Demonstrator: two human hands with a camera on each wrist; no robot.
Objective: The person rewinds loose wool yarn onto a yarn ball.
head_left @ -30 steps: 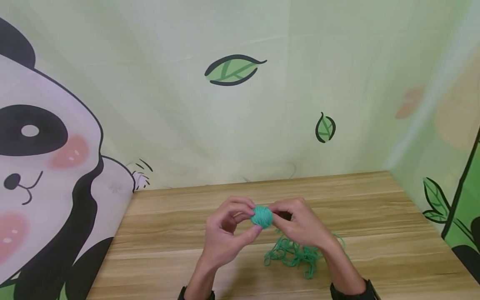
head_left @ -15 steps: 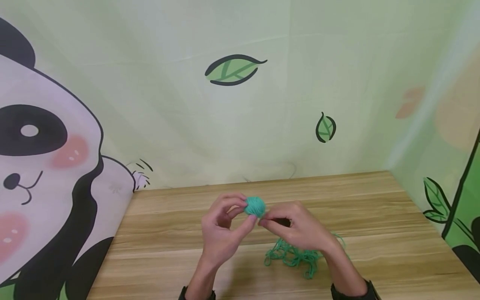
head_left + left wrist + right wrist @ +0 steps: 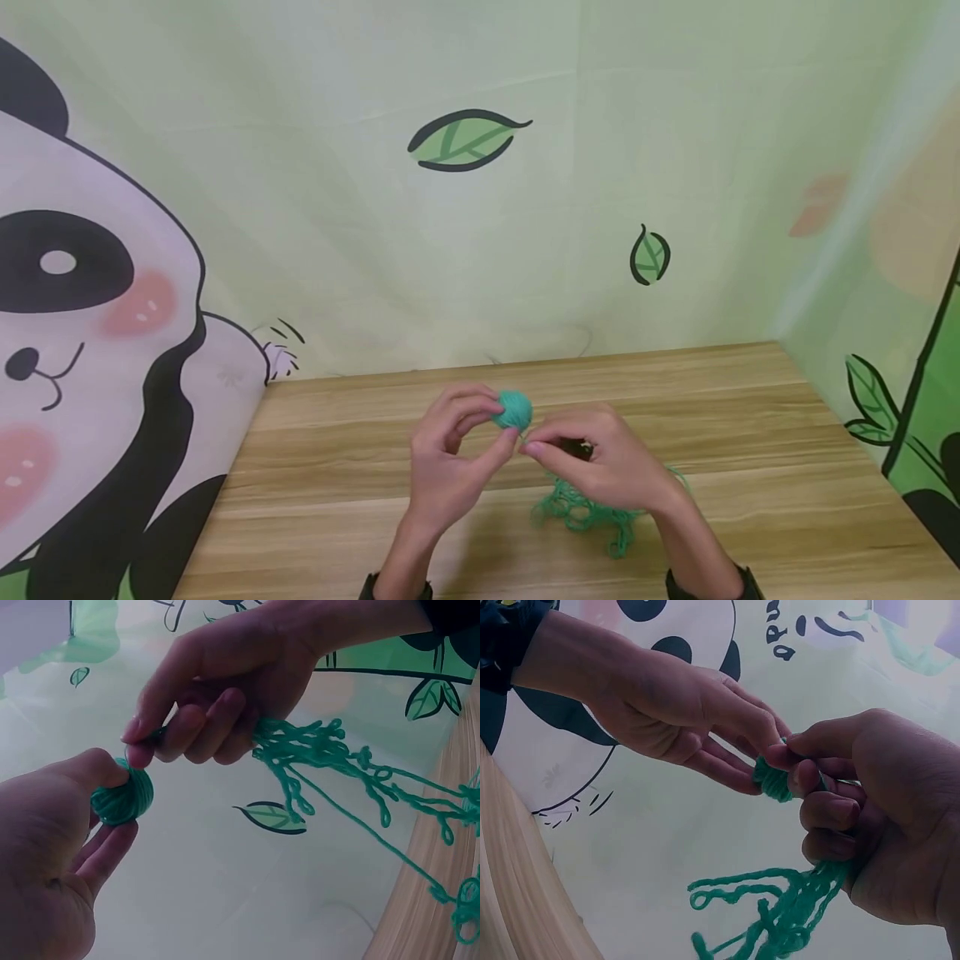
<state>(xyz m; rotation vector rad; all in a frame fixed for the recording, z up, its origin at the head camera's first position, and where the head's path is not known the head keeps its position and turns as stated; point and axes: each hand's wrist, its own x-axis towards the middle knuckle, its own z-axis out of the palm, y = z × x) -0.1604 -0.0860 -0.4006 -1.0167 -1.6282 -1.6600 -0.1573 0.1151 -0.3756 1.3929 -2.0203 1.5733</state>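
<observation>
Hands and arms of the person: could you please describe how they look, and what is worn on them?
The left hand and right hand are human and ungloved, with no ring showing. The left sleeve and right sleeve are dark, nearly black; picture edges cut both off.

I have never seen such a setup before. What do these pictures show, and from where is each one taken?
No machine is here: each grip is simply a person's bare hand. The wide picture comes from a camera on the head; the two others come from cameras on the left and right wrists. The left hand holds a small ball of green yarn between thumb and fingers. The right hand, close beside it, holds loose yarn, which hangs toward the wooden table; how much rests there is unclear.
</observation>
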